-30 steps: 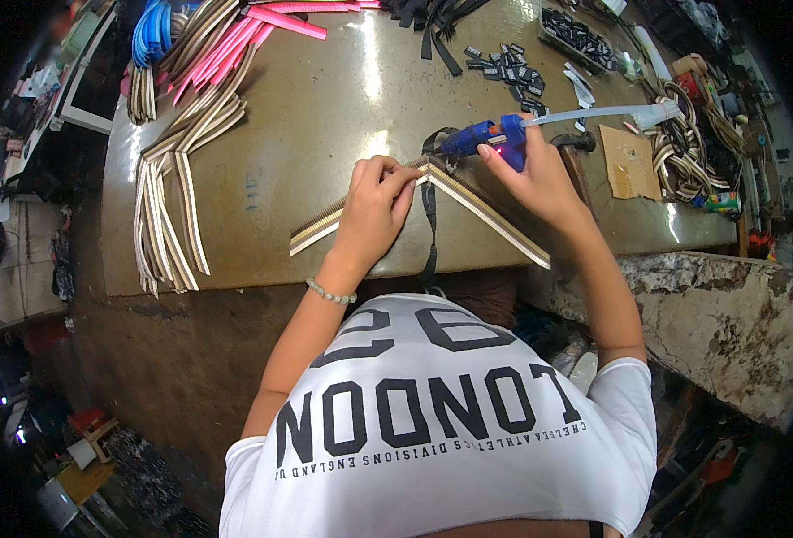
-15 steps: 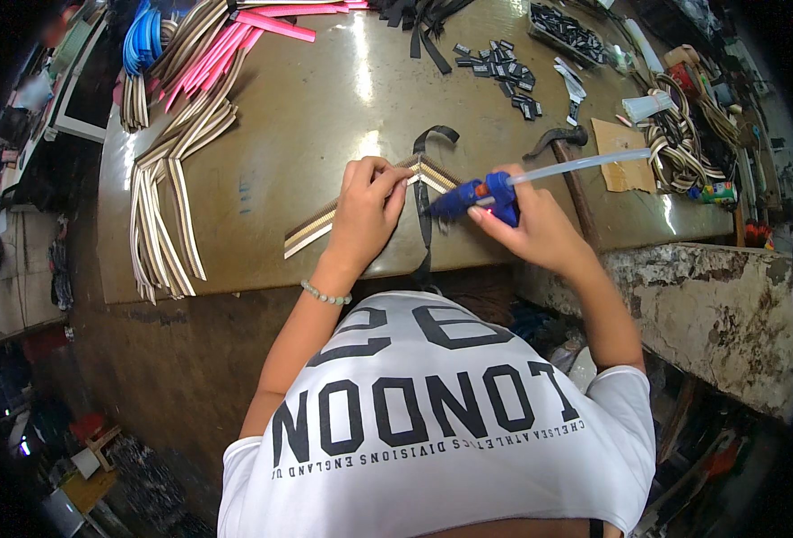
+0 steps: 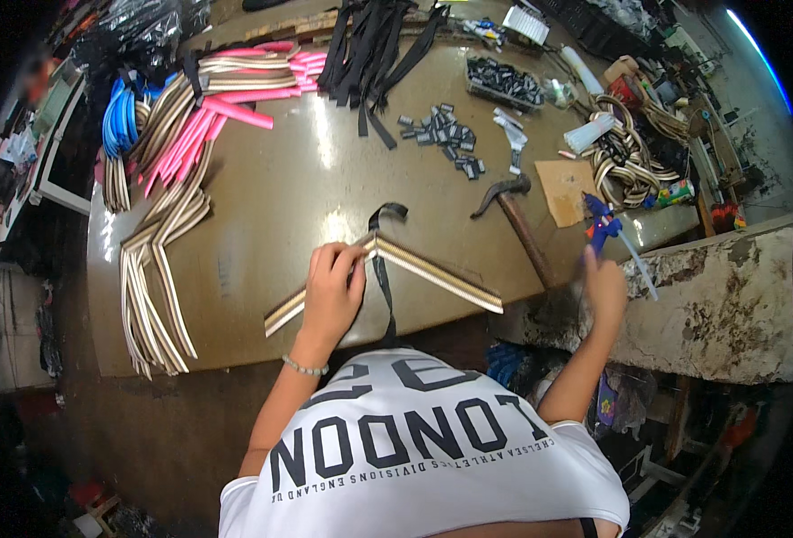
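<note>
A striped brown, cream and white strip (image 3: 437,274), bent to a wide angle, lies near the table's front edge. My left hand (image 3: 332,289) pinches it just left of the bend. Under the bend runs a black ribbon (image 3: 384,291), its upper end curling on the table and its lower end reaching my shirt. At the right, by the table's edge, my right hand (image 3: 605,289) has its fingers at a blue hot glue gun (image 3: 600,226); they partly hide its handle. A translucent glue stick (image 3: 638,264) sticks out from the gun.
A hammer (image 3: 524,235) lies between the strip and a cardboard piece (image 3: 562,190). Small black tags (image 3: 441,130) are scattered behind, near a filled tray (image 3: 504,82). Bundled striped strips (image 3: 150,296) and pink ones (image 3: 181,148) occupy the left; black ribbons (image 3: 369,63) lie at the back.
My right hand has carried the glue gun away from the bend to the right, beside the cardboard. My left hand still pinches the strip. The whole view has shifted.
</note>
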